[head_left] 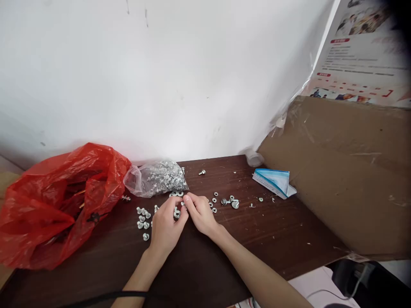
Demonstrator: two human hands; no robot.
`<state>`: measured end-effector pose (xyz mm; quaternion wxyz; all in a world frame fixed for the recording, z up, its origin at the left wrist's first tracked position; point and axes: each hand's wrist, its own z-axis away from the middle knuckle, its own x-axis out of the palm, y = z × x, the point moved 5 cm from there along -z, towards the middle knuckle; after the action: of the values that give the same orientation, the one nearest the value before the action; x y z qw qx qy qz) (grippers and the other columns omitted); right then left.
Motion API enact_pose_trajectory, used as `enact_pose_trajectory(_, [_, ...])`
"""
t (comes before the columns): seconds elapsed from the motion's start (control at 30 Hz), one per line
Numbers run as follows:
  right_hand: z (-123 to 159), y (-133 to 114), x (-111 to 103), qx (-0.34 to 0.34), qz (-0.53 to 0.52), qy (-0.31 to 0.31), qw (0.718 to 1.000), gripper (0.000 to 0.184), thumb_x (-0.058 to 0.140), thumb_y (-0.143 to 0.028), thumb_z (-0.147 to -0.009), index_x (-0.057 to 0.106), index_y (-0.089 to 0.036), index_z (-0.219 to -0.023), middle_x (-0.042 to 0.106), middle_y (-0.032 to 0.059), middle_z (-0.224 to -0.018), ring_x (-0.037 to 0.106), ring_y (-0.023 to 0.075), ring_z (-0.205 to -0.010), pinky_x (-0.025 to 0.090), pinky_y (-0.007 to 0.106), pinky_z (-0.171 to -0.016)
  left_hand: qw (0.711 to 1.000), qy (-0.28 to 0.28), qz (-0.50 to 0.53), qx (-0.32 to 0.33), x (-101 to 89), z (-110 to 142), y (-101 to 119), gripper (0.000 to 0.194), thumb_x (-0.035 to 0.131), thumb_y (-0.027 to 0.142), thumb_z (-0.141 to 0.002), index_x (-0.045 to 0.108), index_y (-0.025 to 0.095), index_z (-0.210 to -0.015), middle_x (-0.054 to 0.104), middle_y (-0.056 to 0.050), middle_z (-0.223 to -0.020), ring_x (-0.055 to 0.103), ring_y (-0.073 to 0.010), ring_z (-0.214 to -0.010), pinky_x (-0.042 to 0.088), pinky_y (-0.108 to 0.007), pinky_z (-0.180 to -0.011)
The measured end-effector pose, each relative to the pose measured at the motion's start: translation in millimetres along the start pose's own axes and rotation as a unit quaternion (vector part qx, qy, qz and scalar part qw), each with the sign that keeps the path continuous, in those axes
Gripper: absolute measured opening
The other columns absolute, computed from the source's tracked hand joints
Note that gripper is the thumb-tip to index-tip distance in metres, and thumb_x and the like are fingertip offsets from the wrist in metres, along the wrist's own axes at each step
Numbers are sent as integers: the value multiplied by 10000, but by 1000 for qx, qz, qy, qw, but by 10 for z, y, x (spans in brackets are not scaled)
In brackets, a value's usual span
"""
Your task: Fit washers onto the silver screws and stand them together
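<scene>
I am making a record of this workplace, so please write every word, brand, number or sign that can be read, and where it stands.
No text can be read with certainty.
Poster at upper right: red headings and lines of small print, too small and blurred.
Folded blue-and-white paper: faint print, too small.

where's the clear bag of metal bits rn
In the head view, the clear bag lies left of centre on the dark table by the white wall, just right of the red bag.
</scene>
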<state>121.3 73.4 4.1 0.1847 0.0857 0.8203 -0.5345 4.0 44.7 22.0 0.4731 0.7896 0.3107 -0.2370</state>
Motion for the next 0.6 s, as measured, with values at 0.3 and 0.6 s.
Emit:
enact_pose_trajectory(0.3, [79,-158,-17,-67,-8,4,998,444,278,-388,-1002,358,-199,-608,410,-20,-562,362,101,-507,268,256,-536,998,7,53,30,10,44,66,288,409,267,-903,424,181,-628,451,26,-566,409,-99,-523,311,-244,-538])
enact_pose_trajectory(0.6, [206,-86,10,-102,24,22,994,309,283,-358,-1002,402,-213,-757,475,-9,-667,442,131,-592,310,258,-591,972,40,216,-80,121,65,0,373,450,388,-830,368,183,-529,352,38,-475,316,-80,-475,251,-242,-490])
